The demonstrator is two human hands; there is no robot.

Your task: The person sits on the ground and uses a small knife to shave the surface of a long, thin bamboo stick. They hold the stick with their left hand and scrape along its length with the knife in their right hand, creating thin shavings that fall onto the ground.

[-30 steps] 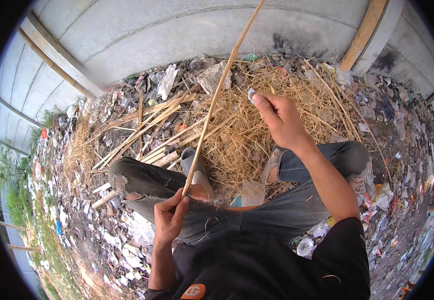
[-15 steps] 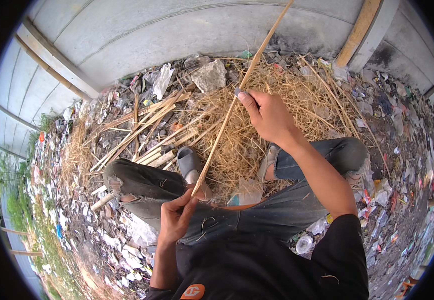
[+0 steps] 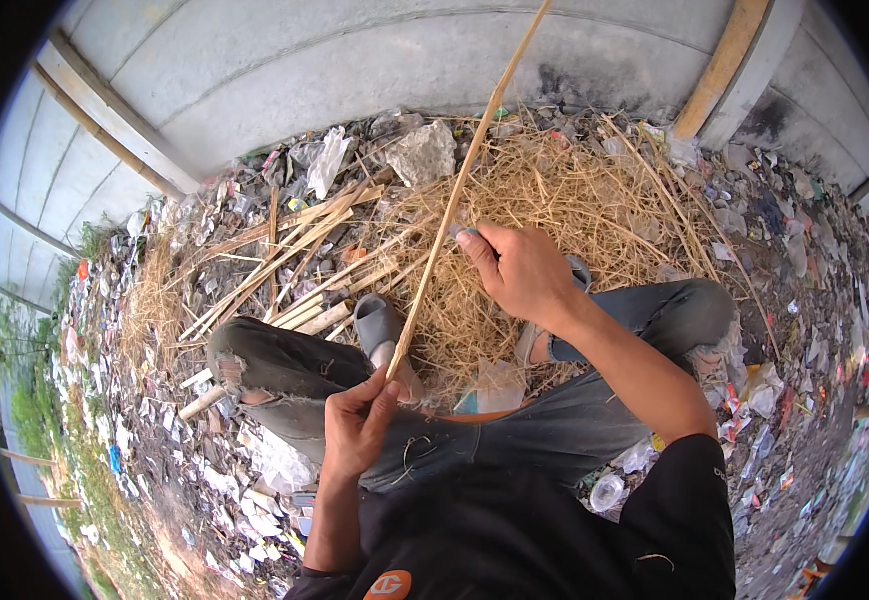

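The right hand (image 3: 526, 275) has shifted lower, curled closed; pinched only at 1 end by the left hand (image 3: 356, 425), the bamboo strip (image 3: 465, 170) could, I fear, twist.

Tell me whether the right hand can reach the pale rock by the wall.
Probably not directly: the long strip in the left hand slants between the right hand and the rock. The right hand also appears to grip a small object.
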